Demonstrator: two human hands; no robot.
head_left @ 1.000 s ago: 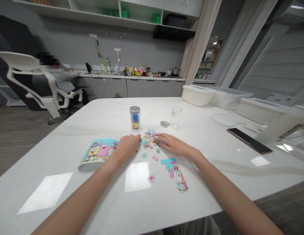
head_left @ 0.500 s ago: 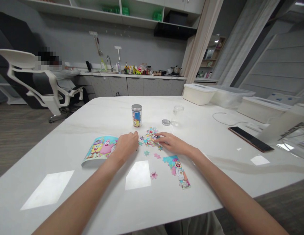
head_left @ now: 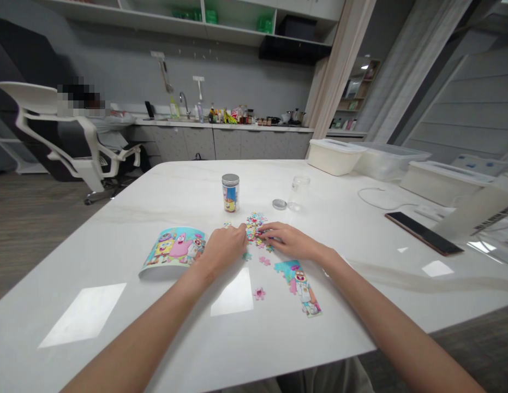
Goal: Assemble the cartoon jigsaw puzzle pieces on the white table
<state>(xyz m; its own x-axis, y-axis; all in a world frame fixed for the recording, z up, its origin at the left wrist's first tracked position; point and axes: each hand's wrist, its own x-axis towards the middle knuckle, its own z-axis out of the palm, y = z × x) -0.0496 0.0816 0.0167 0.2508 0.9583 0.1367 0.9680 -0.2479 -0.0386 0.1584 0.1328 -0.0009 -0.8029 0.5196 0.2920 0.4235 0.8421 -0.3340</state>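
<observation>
A heap of small jigsaw puzzle pieces [head_left: 256, 219] lies mid-table between my hands. My left hand [head_left: 227, 244] is at the heap's left edge with its fingers curled in; anything inside them is hidden. From the other side, my right hand [head_left: 290, 240] reaches in with fingers stretched and a little apart, the tips touching pieces. Closer to me are a joined puzzle section [head_left: 300, 286] with a cartoon figure, a loose pink piece [head_left: 259, 293] and a pair of pink pieces [head_left: 264, 261]. A curled picture sheet [head_left: 172, 251] of cartoon characters lies left of my left hand.
Behind the heap stand a lidded puzzle jar [head_left: 230, 194], a loose metal lid [head_left: 279, 204] and a clear jar [head_left: 298, 192]. To the right are a phone [head_left: 423, 233], a white cable [head_left: 374, 203] and storage boxes [head_left: 335, 156]. A person sits in an office chair [head_left: 69, 136] at far left.
My left hand has moved right, to the edge of the heap, uncovering more of the picture sheet. My right hand stays at the pieces with little change. The view has shifted slightly.
</observation>
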